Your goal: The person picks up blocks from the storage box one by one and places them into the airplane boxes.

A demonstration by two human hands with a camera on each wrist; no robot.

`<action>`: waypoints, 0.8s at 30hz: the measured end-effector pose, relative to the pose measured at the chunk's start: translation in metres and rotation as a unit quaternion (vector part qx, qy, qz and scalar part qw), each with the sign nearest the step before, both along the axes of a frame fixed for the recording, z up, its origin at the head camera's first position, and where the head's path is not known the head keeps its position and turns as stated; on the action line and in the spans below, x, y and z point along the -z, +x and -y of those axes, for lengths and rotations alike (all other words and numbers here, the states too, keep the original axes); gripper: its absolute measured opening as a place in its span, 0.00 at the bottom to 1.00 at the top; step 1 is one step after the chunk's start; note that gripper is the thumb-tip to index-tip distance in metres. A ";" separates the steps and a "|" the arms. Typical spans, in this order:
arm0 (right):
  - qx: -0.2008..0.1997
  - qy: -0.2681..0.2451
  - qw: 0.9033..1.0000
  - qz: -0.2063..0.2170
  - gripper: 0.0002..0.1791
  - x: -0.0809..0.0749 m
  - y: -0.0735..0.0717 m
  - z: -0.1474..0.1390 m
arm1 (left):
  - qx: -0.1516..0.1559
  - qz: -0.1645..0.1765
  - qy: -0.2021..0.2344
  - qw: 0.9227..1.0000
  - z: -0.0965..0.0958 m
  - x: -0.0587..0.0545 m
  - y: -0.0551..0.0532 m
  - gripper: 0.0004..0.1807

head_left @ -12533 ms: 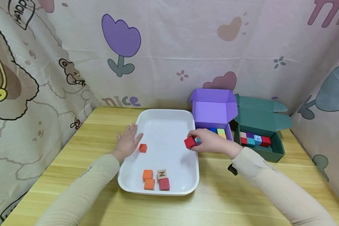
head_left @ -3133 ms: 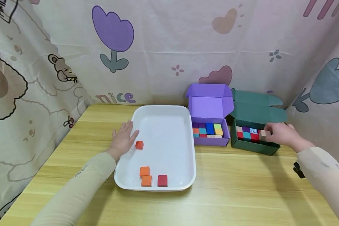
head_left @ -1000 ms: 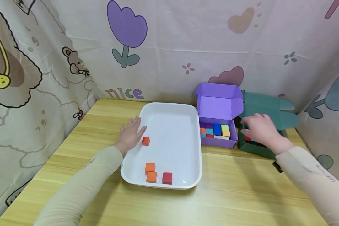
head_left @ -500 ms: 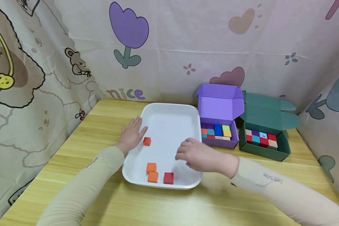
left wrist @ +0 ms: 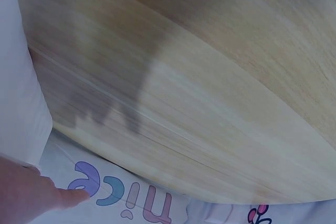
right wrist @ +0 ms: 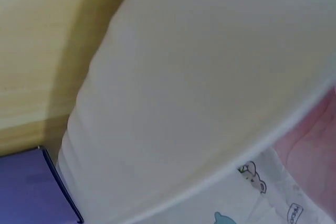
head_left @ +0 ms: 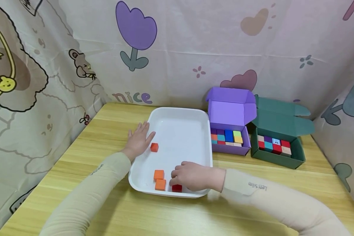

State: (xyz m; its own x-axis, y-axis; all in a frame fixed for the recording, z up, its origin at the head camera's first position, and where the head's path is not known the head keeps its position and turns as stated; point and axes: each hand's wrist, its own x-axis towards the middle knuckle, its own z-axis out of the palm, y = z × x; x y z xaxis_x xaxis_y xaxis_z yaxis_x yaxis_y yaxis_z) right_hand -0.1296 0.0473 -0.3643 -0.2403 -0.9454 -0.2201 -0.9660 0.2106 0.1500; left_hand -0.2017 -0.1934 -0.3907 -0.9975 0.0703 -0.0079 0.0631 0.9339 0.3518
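My left hand lies spread on the left rim of the white tray; in the left wrist view part of the left hand shows at the lower left corner. Low in the tray, my right hand has its fingers curled over a red cube, covering the cube's upper part. Just left of it sit two orange cubes, one behind the other. A red-orange cube lies near the left hand's thumb. The right wrist view shows mostly sleeve.
A purple box with its lid up stands right of the tray and holds several coloured blocks. Beside it is an open green box, also with several blocks. The wooden table meets a printed cloth at the back.
Since 12.5 s ago, the N cube has left the tray and a wooden cube has gone into the green box. My right hand has since come back to the red cube; the left stays put.
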 end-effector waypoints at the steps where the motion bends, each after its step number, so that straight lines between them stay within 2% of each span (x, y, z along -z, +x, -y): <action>1: 0.001 0.005 1.000 0.002 0.20 0.001 0.000 0.000 | 0.000 0.000 0.000 1.000 0.000 0.000 0.000 0.37; 6: 0.005 0.018 1.000 0.009 0.19 0.010 -0.001 0.004 | 0.000 -0.003 -0.001 1.000 0.000 0.001 -0.001 0.37; 12: 0.012 0.024 1.000 0.004 0.13 0.018 -0.004 0.009 | -0.001 0.000 -0.004 1.000 -0.001 0.001 -0.001 0.37; 24: 0.024 -0.003 1.000 -0.006 0.10 0.015 -0.005 0.003 | 0.005 -0.001 -0.006 1.000 0.000 -0.001 0.000 0.37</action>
